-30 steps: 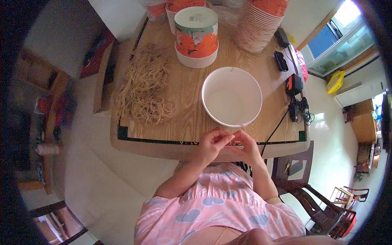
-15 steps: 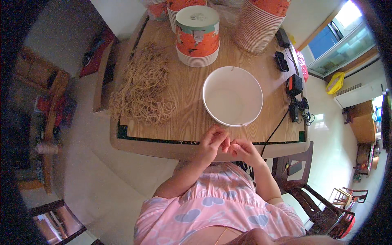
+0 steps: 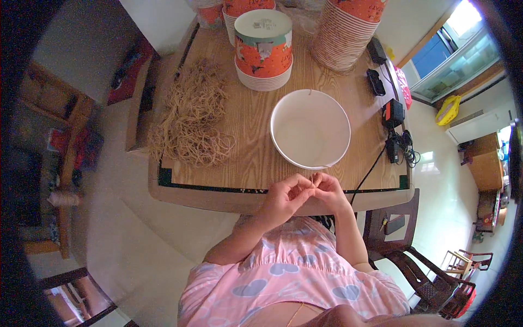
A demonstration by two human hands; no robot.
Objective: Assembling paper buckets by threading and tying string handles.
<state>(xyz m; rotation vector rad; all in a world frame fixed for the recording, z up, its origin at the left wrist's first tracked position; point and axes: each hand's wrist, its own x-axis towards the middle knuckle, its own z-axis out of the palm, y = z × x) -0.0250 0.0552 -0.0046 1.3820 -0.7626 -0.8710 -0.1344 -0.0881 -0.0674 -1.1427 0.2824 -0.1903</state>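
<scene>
A white paper bucket stands open at the table's front, just beyond my hands. One bit of brown twine shows at its far rim, and a short piece of twine lies along the near rim. Below that rim my left hand and my right hand meet, thumbs and forefingers pinched together. A thin strand of the twine rises between the fingertips; most of it is hidden by the fingers. To the left lies a loose, tangled heap of brown twine.
Behind the bucket stands an upside-down stack of orange patterned paper buckets. A taller bucket stack leans at the back right. Black adapters and cables lie along the right edge. A dark wooden chair stands at the right.
My hands have come closer together, fingertips now meeting in a pinch, with the right hand raised slightly toward the bucket's near rim. The bucket has stayed in place.
</scene>
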